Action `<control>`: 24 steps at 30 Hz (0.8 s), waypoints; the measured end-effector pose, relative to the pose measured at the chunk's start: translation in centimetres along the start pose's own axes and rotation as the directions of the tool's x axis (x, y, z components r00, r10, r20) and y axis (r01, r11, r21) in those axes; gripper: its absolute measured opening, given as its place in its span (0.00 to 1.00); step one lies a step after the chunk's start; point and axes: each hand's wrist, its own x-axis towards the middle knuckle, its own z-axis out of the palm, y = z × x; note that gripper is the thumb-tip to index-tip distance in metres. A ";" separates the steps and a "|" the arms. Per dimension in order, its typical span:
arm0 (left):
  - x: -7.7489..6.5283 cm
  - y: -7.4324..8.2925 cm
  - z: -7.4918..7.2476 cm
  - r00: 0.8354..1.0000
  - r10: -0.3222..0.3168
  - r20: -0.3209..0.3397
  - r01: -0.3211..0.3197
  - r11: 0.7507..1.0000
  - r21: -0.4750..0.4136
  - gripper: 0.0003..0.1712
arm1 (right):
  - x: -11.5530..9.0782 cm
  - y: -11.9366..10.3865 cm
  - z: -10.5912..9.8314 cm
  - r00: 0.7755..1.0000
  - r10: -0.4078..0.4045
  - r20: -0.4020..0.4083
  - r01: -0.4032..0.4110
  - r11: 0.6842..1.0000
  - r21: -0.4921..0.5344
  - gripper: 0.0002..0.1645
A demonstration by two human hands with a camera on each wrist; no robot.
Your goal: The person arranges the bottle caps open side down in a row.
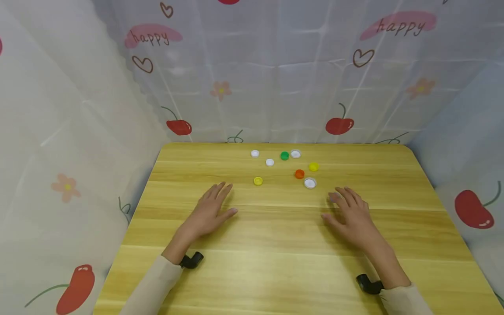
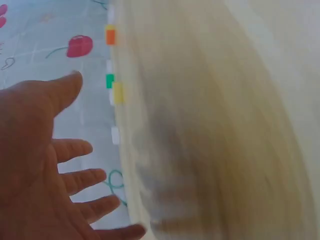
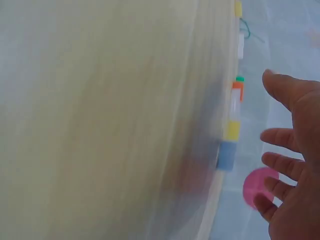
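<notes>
Caps [image 1: 285,156] lay far back on the table [image 1: 275,275]; the left hand [image 1: 208,214] and right hand [image 1: 353,221] were spread and held nothing. One blue cap [image 3: 227,155] was partly hidden behind the latter, so a careless sweep could knock it away.

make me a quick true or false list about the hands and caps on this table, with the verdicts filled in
1. Neither the left hand nor the right hand grips anything. True.
2. The green cap lies nearer the hands than the orange cap. False: the orange cap is nearer.
3. A yellow cap is the closest cap to the left hand. True.
4. The caps are stacked in one pile. False: they lie scattered on the table.
5. The sheet behind the table has cherries on it. True.
</notes>
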 end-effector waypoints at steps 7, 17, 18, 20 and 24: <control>2.9 1.3 0.4 0.998 0.059 -0.014 -0.060 0.944 -0.324 0.37 | 3.8 -3.7 2.7 0.996 -0.087 0.036 0.082 0.990 0.116 0.32; 8.3 1.6 1.9 0.992 0.024 -0.122 -0.087 0.836 -0.542 0.25 | 9.8 -7.7 6.9 0.978 -0.109 0.180 0.055 0.958 0.280 0.26; 8.7 1.5 2.2 0.992 0.015 -0.129 -0.083 0.840 -0.536 0.24 | 10.3 -7.9 7.3 0.979 -0.104 0.174 0.049 0.955 0.292 0.26; 9.3 1.4 2.6 0.990 -0.002 -0.138 -0.070 0.854 -0.515 0.24 | 11.4 -8.0 8.1 0.984 -0.083 0.160 0.027 0.944 0.328 0.25; 10.1 1.0 3.2 0.990 -0.018 -0.140 -0.054 0.872 -0.487 0.24 | 13.1 -8.3 9.2 0.988 -0.046 0.148 -0.024 0.899 0.438 0.27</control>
